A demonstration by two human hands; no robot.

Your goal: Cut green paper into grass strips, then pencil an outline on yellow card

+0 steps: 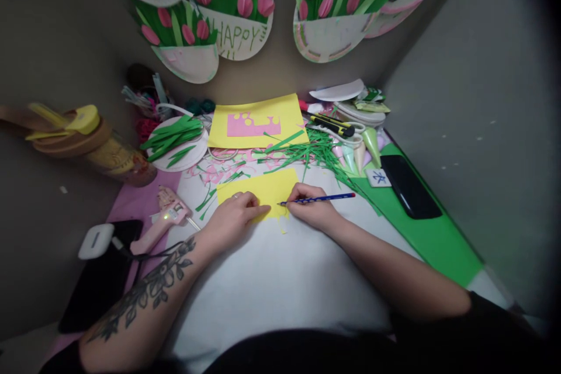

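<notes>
Right hand [319, 214] low, fingers [298, 191] around pencil [331, 197]

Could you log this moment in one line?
left hand: on nearer yellow sheet | right hand: holding pencil, tip at sheet | glue gun: at left, light on

left grip [233, 216] palm down, resting | right grip [312, 205] pinched | forearms [385, 260] angled inward

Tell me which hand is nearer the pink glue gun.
Left. The left hand rests on yellow paper, right of the glue gun; the right hand, holding a pencil, is farther to its right.
</notes>
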